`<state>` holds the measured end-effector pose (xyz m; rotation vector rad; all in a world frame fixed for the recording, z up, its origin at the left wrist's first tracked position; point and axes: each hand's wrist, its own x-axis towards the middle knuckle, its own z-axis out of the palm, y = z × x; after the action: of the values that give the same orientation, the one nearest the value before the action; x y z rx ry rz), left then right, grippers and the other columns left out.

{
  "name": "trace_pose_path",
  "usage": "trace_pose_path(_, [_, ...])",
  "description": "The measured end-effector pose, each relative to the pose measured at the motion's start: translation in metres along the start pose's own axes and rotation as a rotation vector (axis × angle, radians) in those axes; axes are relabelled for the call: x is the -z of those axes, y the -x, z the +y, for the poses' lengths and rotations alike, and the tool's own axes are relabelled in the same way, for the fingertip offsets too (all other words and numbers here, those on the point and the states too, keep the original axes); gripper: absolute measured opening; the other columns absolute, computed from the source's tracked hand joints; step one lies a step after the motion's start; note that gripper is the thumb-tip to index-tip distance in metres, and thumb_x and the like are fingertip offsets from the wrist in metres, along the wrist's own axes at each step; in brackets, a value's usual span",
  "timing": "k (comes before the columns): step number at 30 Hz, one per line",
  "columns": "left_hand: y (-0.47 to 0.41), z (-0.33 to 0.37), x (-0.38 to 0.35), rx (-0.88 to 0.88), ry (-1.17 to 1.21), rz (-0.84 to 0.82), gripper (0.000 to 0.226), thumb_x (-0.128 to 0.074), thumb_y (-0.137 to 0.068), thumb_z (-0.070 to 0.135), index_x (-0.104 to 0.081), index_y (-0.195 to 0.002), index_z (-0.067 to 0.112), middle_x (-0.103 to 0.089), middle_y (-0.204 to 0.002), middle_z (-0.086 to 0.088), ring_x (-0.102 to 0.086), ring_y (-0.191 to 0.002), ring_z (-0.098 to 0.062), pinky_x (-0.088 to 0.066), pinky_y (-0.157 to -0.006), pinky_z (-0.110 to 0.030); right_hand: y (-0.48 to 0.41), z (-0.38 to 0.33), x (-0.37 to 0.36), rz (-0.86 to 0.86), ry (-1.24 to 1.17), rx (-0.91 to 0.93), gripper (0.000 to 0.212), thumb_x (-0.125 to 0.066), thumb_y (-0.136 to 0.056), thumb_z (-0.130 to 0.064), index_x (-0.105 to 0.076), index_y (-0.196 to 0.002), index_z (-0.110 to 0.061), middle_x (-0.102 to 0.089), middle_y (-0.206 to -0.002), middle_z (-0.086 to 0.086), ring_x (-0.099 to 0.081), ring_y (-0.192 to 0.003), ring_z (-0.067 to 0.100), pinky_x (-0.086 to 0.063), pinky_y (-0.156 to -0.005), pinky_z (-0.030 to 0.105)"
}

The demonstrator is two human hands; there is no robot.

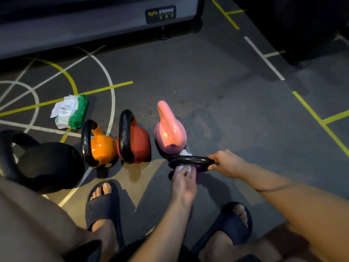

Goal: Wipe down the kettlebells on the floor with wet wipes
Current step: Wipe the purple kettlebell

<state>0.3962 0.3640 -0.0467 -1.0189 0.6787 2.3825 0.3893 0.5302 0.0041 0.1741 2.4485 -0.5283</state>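
Note:
Several kettlebells stand in a row on the gym floor: a big black one (51,163), an orange one (103,146), a red one (137,142), a pink one (170,129) and a purple one (200,168) with a black handle. My right hand (228,163) grips the right end of the purple kettlebell's handle. My left hand (184,179) holds a white wet wipe (184,168) against the purple kettlebell just under its handle. A bit of the wipe shows above the handle too.
A green and white pack of wet wipes (70,111) lies on the floor behind the orange kettlebell. My feet in dark slides (103,207) stand close to the row. A grey machine base (94,25) runs along the back. Painted lines cross the floor.

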Motion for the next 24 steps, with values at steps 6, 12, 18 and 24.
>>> trace_pose_path(6, [0.029,-0.041,-0.011,0.052,-0.203,-0.032,0.037,-0.042,-0.102,-0.009,-0.061,-0.128,0.009,-0.070,-0.114,-0.007,-0.063,-0.106,-0.017,-0.050,-0.099,-0.026,0.003,0.000,0.003,-0.008,0.030,-0.002,0.019,-0.065,-0.092,-0.032,-0.070,-0.109,-0.025,-0.072,-0.097,0.003,-0.062,-0.091,0.022,-0.049,-0.079,0.032])
trace_pose_path(12, [0.007,-0.002,-0.001,-0.051,-0.034,0.027,0.041,-0.036,-0.101,-0.013,-0.056,-0.134,0.002,-0.050,-0.149,-0.020,-0.063,-0.098,-0.016,-0.052,-0.094,-0.027,0.004,-0.004,0.000,0.007,0.005,-0.018,0.016,-0.064,-0.092,-0.030,-0.070,-0.106,-0.027,-0.070,-0.093,0.002,-0.062,-0.089,0.022,-0.048,-0.077,0.031])
trace_pose_path(18, [0.025,-0.033,-0.005,0.041,-0.138,-0.011,0.040,-0.037,-0.102,-0.012,-0.059,-0.128,0.007,-0.066,-0.125,-0.015,-0.064,-0.108,-0.021,-0.041,-0.115,-0.039,0.005,-0.001,0.002,0.009,0.042,-0.005,0.016,-0.062,-0.092,-0.029,-0.070,-0.106,-0.023,-0.071,-0.096,0.004,-0.064,-0.094,0.025,-0.044,-0.074,0.029])
trace_pose_path(24, [0.009,-0.010,-0.001,0.031,-0.106,-0.023,0.030,-0.037,-0.100,-0.013,-0.060,-0.099,0.007,-0.062,-0.098,-0.014,-0.064,-0.089,-0.018,-0.054,-0.094,-0.031,0.005,-0.007,0.005,-0.011,0.024,-0.043,0.017,-0.064,-0.092,-0.030,-0.071,-0.107,-0.025,-0.070,-0.098,0.006,-0.062,-0.095,0.026,-0.044,-0.076,0.029])
